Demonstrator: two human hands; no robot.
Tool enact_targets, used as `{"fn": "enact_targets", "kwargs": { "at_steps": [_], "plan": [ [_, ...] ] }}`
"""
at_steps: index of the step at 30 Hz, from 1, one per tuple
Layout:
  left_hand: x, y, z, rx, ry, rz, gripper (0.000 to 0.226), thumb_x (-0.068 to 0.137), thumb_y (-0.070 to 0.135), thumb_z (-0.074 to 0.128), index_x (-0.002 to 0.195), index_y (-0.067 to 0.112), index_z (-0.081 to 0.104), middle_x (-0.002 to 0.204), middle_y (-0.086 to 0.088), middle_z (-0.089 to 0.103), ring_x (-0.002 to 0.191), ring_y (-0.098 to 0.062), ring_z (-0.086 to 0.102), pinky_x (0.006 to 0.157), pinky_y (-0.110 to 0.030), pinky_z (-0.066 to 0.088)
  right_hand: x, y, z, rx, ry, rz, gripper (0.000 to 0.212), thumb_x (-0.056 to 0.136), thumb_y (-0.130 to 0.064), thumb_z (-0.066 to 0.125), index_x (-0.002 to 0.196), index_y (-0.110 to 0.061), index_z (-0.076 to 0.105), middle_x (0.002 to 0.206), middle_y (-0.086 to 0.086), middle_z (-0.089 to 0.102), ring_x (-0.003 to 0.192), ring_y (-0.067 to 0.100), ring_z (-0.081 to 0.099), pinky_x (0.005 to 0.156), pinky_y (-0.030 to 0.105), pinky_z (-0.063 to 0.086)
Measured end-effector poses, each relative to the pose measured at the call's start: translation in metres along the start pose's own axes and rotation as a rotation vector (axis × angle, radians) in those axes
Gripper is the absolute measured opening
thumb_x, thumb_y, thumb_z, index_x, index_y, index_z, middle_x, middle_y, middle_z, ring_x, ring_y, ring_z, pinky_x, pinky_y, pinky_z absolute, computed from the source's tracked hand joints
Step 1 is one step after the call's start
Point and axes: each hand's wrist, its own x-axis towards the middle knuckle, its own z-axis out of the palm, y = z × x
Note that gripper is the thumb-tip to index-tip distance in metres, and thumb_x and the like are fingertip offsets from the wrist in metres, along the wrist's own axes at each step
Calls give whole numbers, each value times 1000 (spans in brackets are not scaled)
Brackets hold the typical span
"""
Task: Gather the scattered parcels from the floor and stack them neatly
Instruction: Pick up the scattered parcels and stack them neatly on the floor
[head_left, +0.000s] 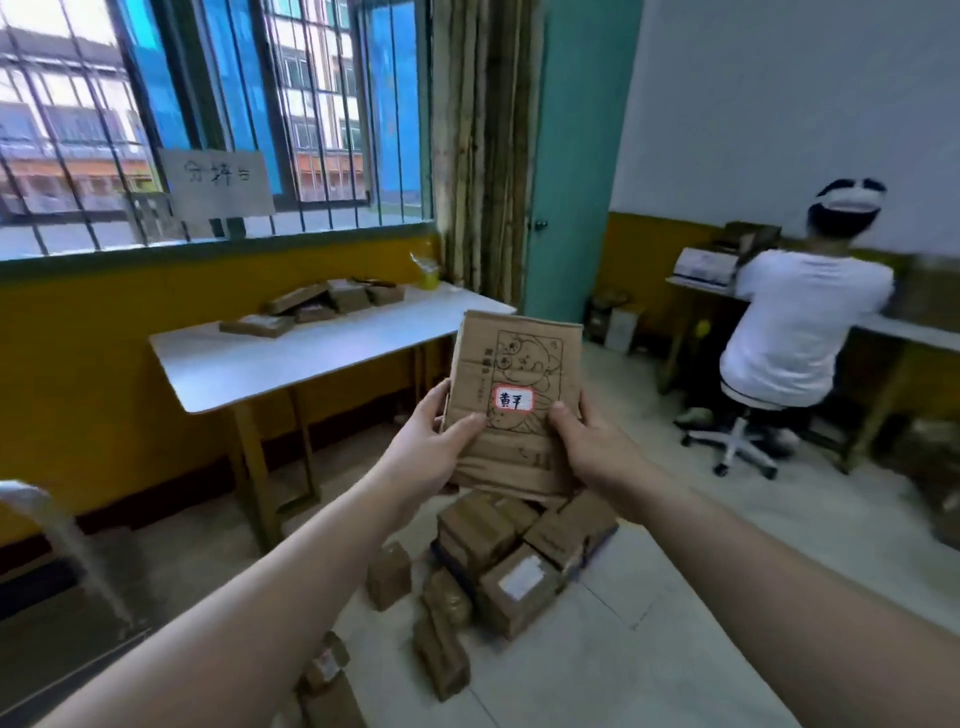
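Barred window (208, 104) above white table (291, 358)

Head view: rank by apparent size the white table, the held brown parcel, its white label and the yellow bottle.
1. white table
2. held brown parcel, enlarged by nearness to the camera
3. white label and yellow bottle look alike; left unranked

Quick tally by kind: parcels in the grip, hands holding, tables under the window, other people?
Held parcel: 1
Hands holding it: 2, left hand, right hand
White table: 1
Seated person: 1
Total: 5
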Motion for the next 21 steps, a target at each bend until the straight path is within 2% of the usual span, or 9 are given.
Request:
{"fn": "enact_targets", "kwargs": {
  "at_steps": [1, 4, 6, 9, 12, 15, 18, 21],
  "plan": [
    [8, 0, 17, 2, -29, -15, 62, 89, 36, 62, 141, 44, 29, 100, 8, 64, 67, -1, 68, 47, -18, 50, 3, 7, -17, -2, 23, 17, 39, 101, -36, 42, 140, -32, 38, 125, -9, 57, 108, 9, 55, 99, 31, 44],
    [36, 2, 58, 5, -73, -28, 64, 90, 34, 61, 142, 45, 26, 103, 7, 64, 69, -2, 68, 47, -19, 51, 19, 25, -57, 9, 33, 64, 40, 99, -42, 42, 139, -36, 37, 125, -7, 59, 110, 18, 59, 99, 47, 48],
    [59, 1, 76, -21, -73, -31, 63, 91, 31, 60, 142, 46, 25, 105, 6, 64, 72, -5, 70, 49, -21, 52, 37, 32, -75, 25, 45, 76, 45, 98, -44, 44, 142, -39, 33, 127, -5, 59, 111, 21, 59, 96, 50, 49],
    [97, -2, 96, 9, -45, -40, 62, 94, 36, 54, 142, 50, 18, 109, 8, 60, 73, -7, 69, 48, -20, 52, 71, 42, -91, -8, 48, 61, 49, 97, -40, 48, 142, -44, 28, 126, -6, 60, 111, 20, 60, 97, 49, 49],
    [144, -10, 108, 45, -20, -57, 62, 95, 42, 49, 140, 56, 10, 114, 9, 57, 86, -12, 65, 52, -23, 51, 116, 54, -100, -85, 28, 42, 52, 96, -38, 50, 141, -47, 25, 127, -8, 57, 114, 19, 57, 99, 49, 47],
    [202, -21, 118, 65, -17, -45, 59, 94, 41, 50, 137, 58, 13, 111, 10, 58, 93, -14, 63, 62, -29, 52, 172, 69, -108, -124, 33, 11, 54, 97, -38, 49, 143, -45, 23, 127, -13, 52, 119, 17, 53, 102, 47, 45],
    [268, -30, 128, 57, -45, -52, 64, 92, 38, 54, 138, 58, 14, 108, 16, 57, 92, -10, 62, 61, -25, 50, 231, 85, -121, -150, 53, -10, 53, 98, -39, 47, 143, -47, 21, 123, -18, 48, 120, 14, 50, 101, 42, 46],
    [333, -37, 144, 20, -68, -93, 67, 91, 37, 57, 139, 57, 15, 116, 12, 55, 96, -9, 59, 64, -28, 51, 289, 101, -141, -191, 49, -5, 54, 98, -39, 47, 143, -47, 19, 128, -17, 47, 120, 12, 50, 98, 41, 48]
  ]
}}
